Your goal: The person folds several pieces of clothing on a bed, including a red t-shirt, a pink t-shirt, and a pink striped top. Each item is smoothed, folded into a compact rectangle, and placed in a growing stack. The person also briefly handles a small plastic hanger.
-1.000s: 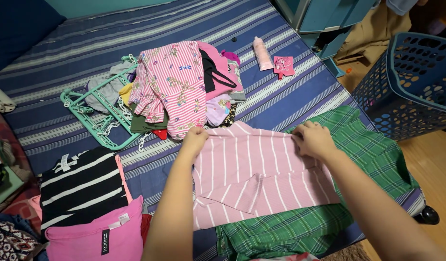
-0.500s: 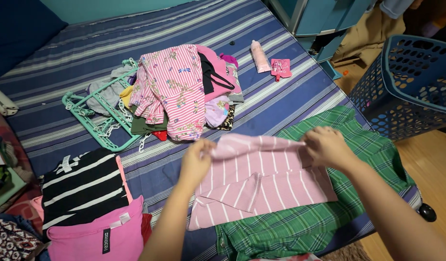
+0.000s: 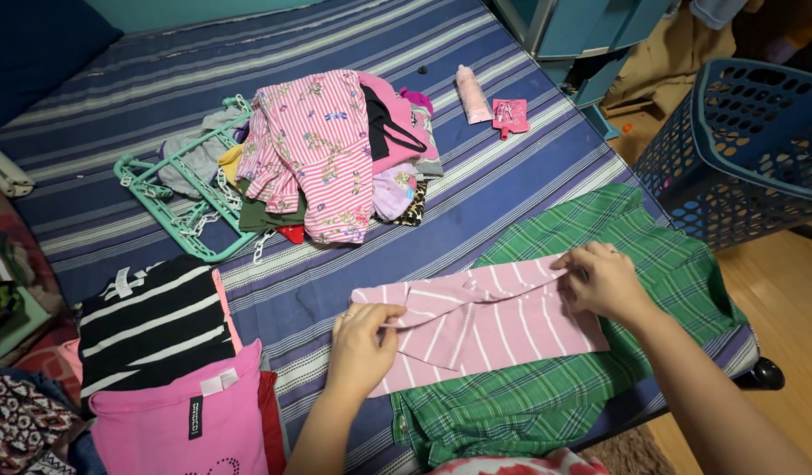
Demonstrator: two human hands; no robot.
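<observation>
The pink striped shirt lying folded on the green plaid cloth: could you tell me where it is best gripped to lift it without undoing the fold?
Probably by its two short ends, from the near side. The pink striped shirt lies as a long flat band across the green plaid cloth, and the left hand and right hand already rest at those ends; pinching all layers there should keep the fold.

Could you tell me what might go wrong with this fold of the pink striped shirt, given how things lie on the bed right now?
The pink striped shirt lies on the green plaid garment, so pressing or sliding the fold may drag and rumple that one. The left hand pinches only one end and the right hand the other, so the middle may sag and the edges drift askew. The plaid garment reaches the edge of the bed and might slip toward the floor.
</observation>
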